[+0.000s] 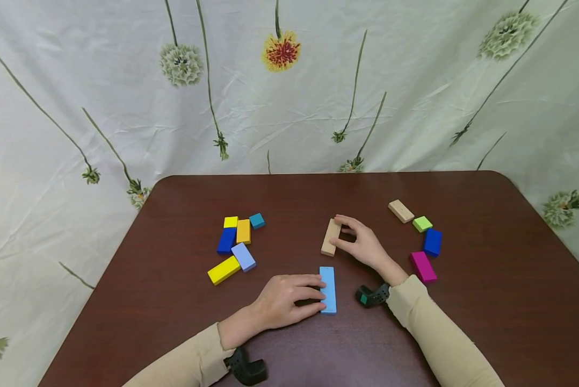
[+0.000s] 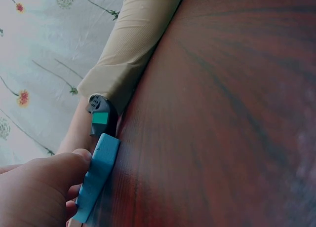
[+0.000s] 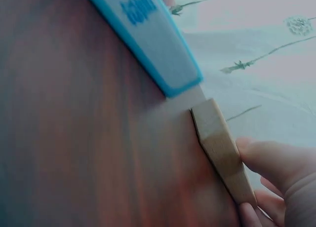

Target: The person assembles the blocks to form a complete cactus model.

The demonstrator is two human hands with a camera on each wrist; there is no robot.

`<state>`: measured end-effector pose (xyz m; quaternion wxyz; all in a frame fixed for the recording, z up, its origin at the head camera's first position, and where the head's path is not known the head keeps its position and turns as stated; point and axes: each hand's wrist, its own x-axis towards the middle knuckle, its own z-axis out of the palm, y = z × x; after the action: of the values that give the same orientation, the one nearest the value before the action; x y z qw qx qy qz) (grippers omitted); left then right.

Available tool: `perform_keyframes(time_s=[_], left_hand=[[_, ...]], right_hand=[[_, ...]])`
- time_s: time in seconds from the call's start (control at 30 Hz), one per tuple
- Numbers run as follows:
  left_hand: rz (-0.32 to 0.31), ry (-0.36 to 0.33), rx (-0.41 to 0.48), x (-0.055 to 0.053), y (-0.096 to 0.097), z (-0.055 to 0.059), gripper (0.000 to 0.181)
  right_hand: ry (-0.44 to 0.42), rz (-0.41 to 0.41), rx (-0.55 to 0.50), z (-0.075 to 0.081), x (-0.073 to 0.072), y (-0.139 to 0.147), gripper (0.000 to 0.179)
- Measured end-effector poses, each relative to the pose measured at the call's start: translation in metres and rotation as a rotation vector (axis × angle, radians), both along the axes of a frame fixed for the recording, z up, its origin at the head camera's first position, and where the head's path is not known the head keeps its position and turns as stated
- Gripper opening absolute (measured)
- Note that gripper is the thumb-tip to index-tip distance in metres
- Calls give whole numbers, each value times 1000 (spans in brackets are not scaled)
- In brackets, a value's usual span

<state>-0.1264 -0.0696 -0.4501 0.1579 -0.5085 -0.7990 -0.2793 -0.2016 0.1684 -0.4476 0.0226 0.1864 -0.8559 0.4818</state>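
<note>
My left hand [image 1: 289, 301] lies palm down, its fingertips touching the left edge and top of a light blue block [image 1: 328, 290]. In the left wrist view its thumb meets the side of this block [image 2: 98, 172] close to the near end. Farther back on the table, a plain wooden block [image 1: 329, 242] lies slightly slanted. My right hand [image 1: 362, 244] holds it from the right, thumb at its side and index finger at its far end. The right wrist view shows the thumb and fingers on the wooden block [image 3: 217, 145], with the printed light blue block [image 3: 158, 44] before it.
Left of centre lies a loose group with yellow blocks [image 1: 224, 270], a dark blue block [image 1: 226, 240] and an orange block [image 1: 243, 231]. To the right are another wooden block [image 1: 401, 210], a green block [image 1: 422, 223], a blue block [image 1: 432, 242] and a magenta block [image 1: 423, 267].
</note>
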Motion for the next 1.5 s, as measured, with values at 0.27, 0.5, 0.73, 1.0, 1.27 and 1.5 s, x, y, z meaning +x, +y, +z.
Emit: perform_keyframes(time_s=[0.27, 0.5, 0.73, 1.0, 1.27, 1.5], left_hand=[[0, -7, 2, 0, 0, 0, 18], [-1, -9, 5, -1, 1, -1, 19], [3, -36, -8, -1, 1, -1, 19], [6, -54, -13, -1, 1, 1, 18], [11, -60, -19, 0, 1, 1, 18], [10, -55, -17, 0, 1, 1, 17]], right_hand=[[22, 70, 12, -2, 2, -4, 48], [91, 84, 79, -3, 2, -3, 50], [92, 127, 83, 0, 3, -2, 51], [66, 171, 86, 2, 4, 1, 50], [44, 178, 55, 6, 7, -1, 51], [21, 161, 45, 22, 19, -9, 50]])
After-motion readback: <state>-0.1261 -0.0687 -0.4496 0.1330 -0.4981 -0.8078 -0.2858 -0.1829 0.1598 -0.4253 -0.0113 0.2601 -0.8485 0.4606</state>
